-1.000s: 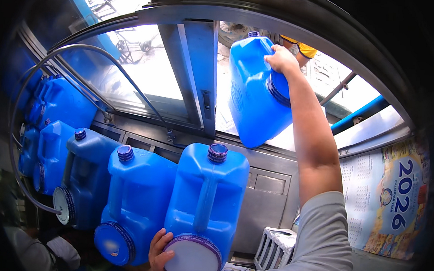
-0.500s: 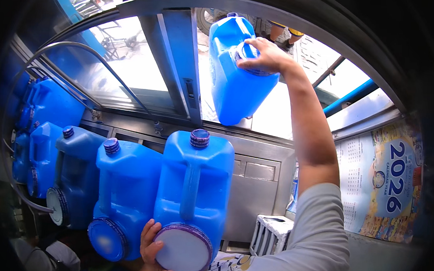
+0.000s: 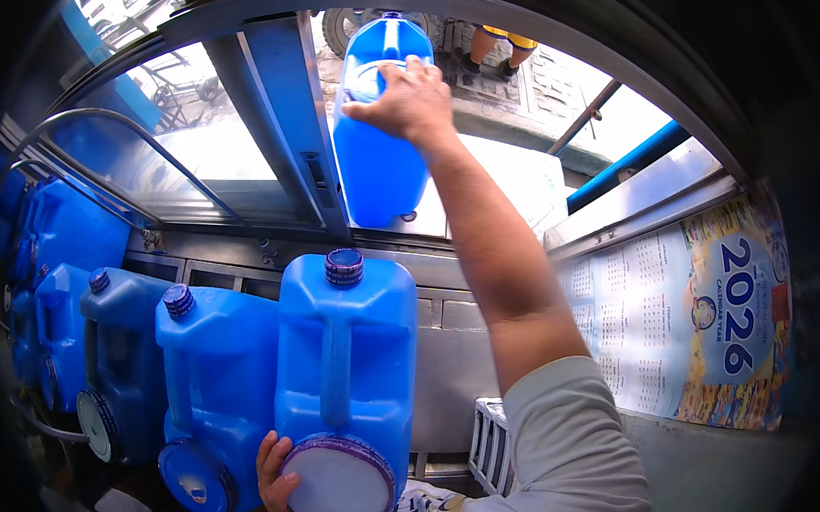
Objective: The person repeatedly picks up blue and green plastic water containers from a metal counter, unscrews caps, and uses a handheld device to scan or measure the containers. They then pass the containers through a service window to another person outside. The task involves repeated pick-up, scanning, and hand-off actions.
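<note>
Beyond the near jugs, a blue water jug [image 3: 377,175] stands in the window opening. My right hand [image 3: 407,100] reaches out to it, thumb and fingers spread around its large round lid [image 3: 367,85], which the hand partly hides. Close to me is a second blue water jug [image 3: 384,347] with a moulded handle, a purple-ringed screw cap [image 3: 344,267] on top and a wide white lid [image 3: 338,486] low on its front. The fingers of my left hand [image 3: 274,479] curl around the left edge of that lid; the palm is partly cut off below.
Several more blue jugs [image 3: 215,357] line up to the left, under a curved metal tube [image 3: 170,146]. A sliding window's frame [image 3: 316,182] borders the opening. At right are a calendar [image 3: 685,308] and a white crate-like stand [image 3: 490,436]. Outside show a person's legs [image 3: 497,47].
The far jug has turned and shifted left, nearer the window post, with my right hand still on its lid. My left hand stays on the near jug. The view has shifted slightly.
</note>
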A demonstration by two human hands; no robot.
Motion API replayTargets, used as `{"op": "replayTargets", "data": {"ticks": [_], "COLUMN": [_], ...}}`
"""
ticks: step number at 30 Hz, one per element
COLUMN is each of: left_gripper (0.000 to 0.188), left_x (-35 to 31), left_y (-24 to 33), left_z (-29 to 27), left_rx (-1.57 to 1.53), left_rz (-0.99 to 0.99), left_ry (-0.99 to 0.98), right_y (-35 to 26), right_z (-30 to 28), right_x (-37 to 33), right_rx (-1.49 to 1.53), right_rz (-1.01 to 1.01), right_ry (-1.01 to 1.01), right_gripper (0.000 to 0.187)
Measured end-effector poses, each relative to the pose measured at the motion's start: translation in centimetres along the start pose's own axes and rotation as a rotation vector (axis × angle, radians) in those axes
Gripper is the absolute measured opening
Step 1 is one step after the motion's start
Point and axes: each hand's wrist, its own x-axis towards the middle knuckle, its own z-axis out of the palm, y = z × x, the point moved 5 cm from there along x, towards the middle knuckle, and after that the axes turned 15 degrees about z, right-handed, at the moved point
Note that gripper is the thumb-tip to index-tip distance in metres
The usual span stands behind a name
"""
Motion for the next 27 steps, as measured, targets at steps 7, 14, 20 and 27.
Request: {"op": "replayTargets", "data": {"ticks": [7,14,20,27], "left_gripper": [0.086,0.101,0.111,0.109], "left_x": [-0.2,-0.1,-0.3,0.2], "left_y": [0.1,-0.2,-0.2,0.0], "left_z": [-0.1,-0.5,-0.3,-0.1], "left_rx": [0.005,-0.05,-0.074,-0.049], "left_rz": [-0.023,-0.019,-0.015,-0.037], "left_ry": [0.023,0.025,0.003,-0.006], "right_y": [-5.1,-3.9,-2.9,-3.2], "right_z": [2.1,2.3,2.3,2.9], "right_x": [-0.2,0.7,0.6,2.2], "right_rx": [0.165,0.114,0.034,0.033], "right_rz": [0.121,0.027,-0.084,-0.156], "right_ry": [0.02,-0.03,0.005,-0.034], "right_gripper": [0.098,0.097,0.103,0.101]}}
